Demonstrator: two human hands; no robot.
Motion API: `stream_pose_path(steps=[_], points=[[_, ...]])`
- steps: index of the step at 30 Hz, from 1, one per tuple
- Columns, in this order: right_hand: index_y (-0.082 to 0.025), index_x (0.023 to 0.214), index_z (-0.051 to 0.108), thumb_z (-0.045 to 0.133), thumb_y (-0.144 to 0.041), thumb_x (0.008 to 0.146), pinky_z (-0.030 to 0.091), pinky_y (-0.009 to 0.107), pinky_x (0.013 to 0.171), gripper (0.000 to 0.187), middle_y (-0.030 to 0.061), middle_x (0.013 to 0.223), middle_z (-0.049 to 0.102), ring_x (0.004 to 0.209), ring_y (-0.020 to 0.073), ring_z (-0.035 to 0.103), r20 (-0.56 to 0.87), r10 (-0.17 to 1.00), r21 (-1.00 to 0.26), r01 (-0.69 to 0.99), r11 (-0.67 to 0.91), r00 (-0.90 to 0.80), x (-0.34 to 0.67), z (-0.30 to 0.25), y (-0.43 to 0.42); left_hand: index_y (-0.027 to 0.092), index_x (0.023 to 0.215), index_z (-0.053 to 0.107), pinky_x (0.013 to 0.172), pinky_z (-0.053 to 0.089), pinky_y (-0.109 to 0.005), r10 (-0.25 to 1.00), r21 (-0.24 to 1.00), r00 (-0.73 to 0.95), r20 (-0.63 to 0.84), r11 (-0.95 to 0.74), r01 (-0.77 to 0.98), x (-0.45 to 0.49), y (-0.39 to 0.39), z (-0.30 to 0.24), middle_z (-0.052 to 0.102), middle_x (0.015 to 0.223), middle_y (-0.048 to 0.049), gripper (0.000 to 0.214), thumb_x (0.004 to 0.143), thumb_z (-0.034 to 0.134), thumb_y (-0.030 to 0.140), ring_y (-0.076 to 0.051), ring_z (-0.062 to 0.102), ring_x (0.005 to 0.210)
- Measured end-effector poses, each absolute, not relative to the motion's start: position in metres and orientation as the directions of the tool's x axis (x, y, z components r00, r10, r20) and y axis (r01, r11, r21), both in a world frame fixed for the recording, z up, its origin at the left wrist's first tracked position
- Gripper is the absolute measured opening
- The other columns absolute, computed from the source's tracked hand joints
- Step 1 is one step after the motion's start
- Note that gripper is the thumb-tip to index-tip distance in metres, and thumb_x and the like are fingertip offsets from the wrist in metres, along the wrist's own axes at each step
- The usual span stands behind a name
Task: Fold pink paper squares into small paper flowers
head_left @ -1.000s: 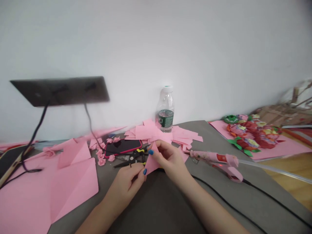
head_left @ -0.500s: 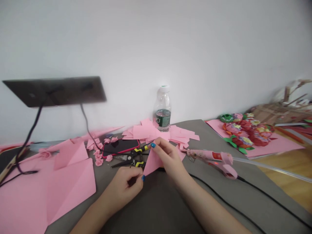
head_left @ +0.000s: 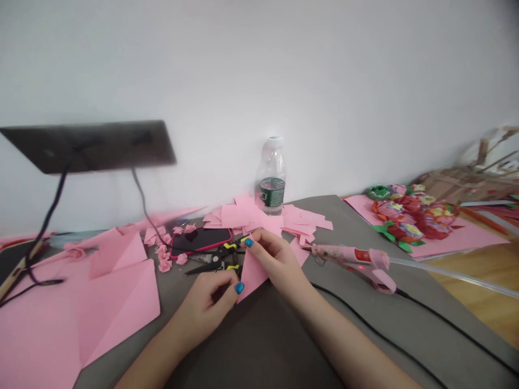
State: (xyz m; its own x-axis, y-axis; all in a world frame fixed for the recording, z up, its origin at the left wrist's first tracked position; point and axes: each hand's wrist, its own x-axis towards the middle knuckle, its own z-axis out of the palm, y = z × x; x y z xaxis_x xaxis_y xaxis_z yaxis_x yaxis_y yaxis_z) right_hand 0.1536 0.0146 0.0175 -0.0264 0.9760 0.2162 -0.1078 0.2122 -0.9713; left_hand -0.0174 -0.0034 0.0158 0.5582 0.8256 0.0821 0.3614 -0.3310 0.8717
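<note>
Two hands are holding one pink paper triangle (head_left: 253,273) up just above the gray surface (head_left: 344,216), near the middle. The left hand (head_left: 206,308) is pinching its near corner, and the right hand (head_left: 275,259) is pinching its far edge, so both hands are closed small on the paper. They are folding or pressing it, but I cannot tell which.

Just beyond the hands, one pair of black pliers (head_left: 219,262) with yellow handles is lying beside one black phone (head_left: 198,240) in a red case. Farther back are a messy pile of pink paper pieces (head_left: 259,216) and one clear plastic bottle (head_left: 271,183). One pink glue gun (head_left: 352,259) is lying on the right. Many little pink paper roses (head_left: 164,259) are sitting on the left, too many to count well, next to one big folded pink sheet (head_left: 109,302). A bunch of colorful paper flowers (head_left: 409,221) is lying far right.
</note>
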Motion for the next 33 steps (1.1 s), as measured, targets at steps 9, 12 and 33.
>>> stream_pose_path(steps=[9, 12, 33], points=[[-0.019, 0.073, 0.057, 0.076, -0.051, 0.072, 0.05, 0.028, 0.063, 0.037, -0.0007, 0.067, 0.062, 0.063, 0.0138, 0.059, 0.06, 0.983, -0.958, -0.286, 0.008, -0.174, 0.15, 0.014, 0.014, 0.018, 0.068, 0.056, 0.055, 0.036, -0.023, 0.923, 0.877, 0.32, 0.213, -0.325, 0.353, -0.021, 0.001, 0.011, 0.053, 0.063, 0.0009, 0.036, 0.095, 0.046, 0.039, -0.013, 0.047, 0.058], [-0.019, 0.074, 0.059, 0.077, -0.048, 0.072, 0.046, 0.026, 0.059, 0.034, -0.0012, 0.066, 0.061, 0.061, 0.013, 0.056, 0.083, 0.98, -0.967, -0.253, 0.035, -0.181, 0.152, 0.013, 0.015, 0.017, 0.08, 0.061, 0.052, 0.04, -0.022, 0.938, 0.933, 0.271, 0.216, -0.28, 0.226, -0.022, 0.003, 0.009, 0.056, 0.065, 0.0007, 0.032, 0.093, 0.05, 0.045, -0.012, 0.049, 0.057], [-0.017, 0.077, 0.064, 0.068, -0.053, 0.078, 0.037, 0.024, 0.056, 0.036, 0.0013, 0.07, 0.057, 0.063, 0.0132, 0.047, 0.159, 0.985, -0.986, -0.06, 0.155, -0.072, 0.158, 0.019, 0.014, 0.024, 0.09, 0.077, 0.064, 0.057, -0.019, 0.946, 0.945, 0.057, 0.321, -0.324, 0.053, -0.024, 0.004, 0.007, 0.075, 0.086, -0.0015, 0.018, 0.074, 0.075, 0.016, -0.014, 0.07, 0.077]])
